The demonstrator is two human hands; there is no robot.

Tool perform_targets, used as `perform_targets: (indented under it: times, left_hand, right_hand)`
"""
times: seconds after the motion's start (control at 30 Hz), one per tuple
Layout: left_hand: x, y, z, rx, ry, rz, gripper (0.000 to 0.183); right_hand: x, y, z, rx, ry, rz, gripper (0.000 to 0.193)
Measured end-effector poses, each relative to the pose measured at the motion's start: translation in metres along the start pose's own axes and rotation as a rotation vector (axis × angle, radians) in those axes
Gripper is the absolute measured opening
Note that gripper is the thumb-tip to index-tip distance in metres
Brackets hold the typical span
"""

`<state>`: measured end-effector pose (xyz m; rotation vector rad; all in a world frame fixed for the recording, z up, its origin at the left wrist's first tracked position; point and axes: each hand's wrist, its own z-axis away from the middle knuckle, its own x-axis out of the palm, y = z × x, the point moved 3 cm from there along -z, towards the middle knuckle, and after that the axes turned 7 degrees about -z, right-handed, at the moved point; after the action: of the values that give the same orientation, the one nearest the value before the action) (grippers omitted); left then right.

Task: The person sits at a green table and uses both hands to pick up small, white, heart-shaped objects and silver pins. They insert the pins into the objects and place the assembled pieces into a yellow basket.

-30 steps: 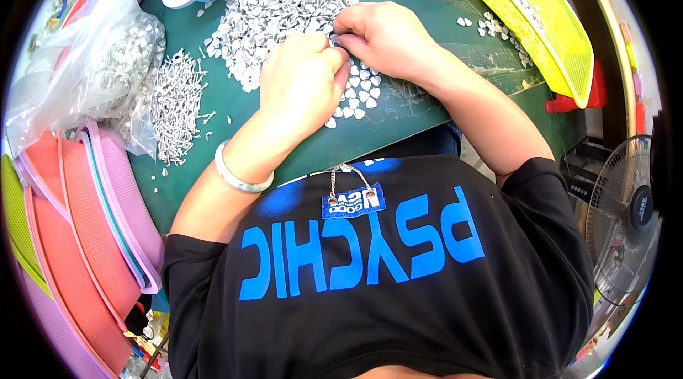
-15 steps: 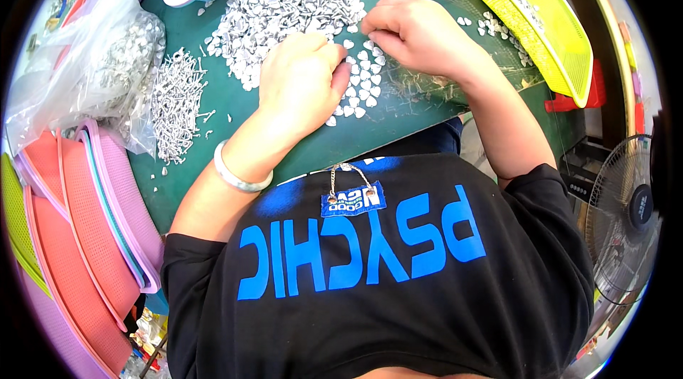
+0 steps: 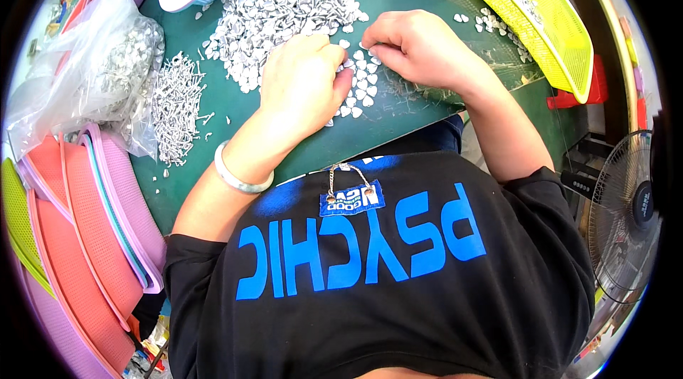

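Note:
A big heap of silvery heart-shaped pieces (image 3: 277, 13) covers the far middle of the green table (image 3: 277, 169). Over its near edge my left hand (image 3: 302, 84) is bent with fingers curled, thumb close to the forefinger; whatever it pinches is hidden. To the right, my right hand (image 3: 413, 45) has thumb and forefinger brought together at the edge of a small spread of loose hearts (image 3: 363, 84) lying between both hands. Too little shows at those fingertips to name what they hold. A pale bangle (image 3: 238, 171) circles my left wrist.
Small silvery pin-like parts (image 3: 178, 109) are piled left of my left forearm, beside a clear plastic bag (image 3: 107, 59) of metal pieces. Stacked baskets (image 3: 92, 230) stand at the left. A yellow-green basket (image 3: 541, 23) sits at right, near a fan (image 3: 626, 215).
My right hand has moved slightly nearer to me, its fingertips lower beside the loose hearts. The left hand stays almost in place, fingers still curled.

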<state>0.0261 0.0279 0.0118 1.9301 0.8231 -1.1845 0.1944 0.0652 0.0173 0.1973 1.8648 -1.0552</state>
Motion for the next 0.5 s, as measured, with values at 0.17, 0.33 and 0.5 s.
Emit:
perform_targets:
  times: [0.17,0.33,0.5]
  left_hand:
    - [-0.010,-0.001,0.005,-0.100,-0.048,0.059,0.016]
    - [-0.020,-0.009,0.016,-0.089,-0.075,0.039,0.012]
    - [-0.024,-0.007,0.034,-0.092,-0.040,0.069,0.011]
  right_hand:
    - [0.008,-0.010,-0.007,-0.047,-0.046,-0.045,0.014]
    - [0.017,-0.012,-0.014,-0.044,-0.103,0.005,0.011]
    - [0.016,-0.012,-0.017,-0.035,-0.104,-0.006,0.010]
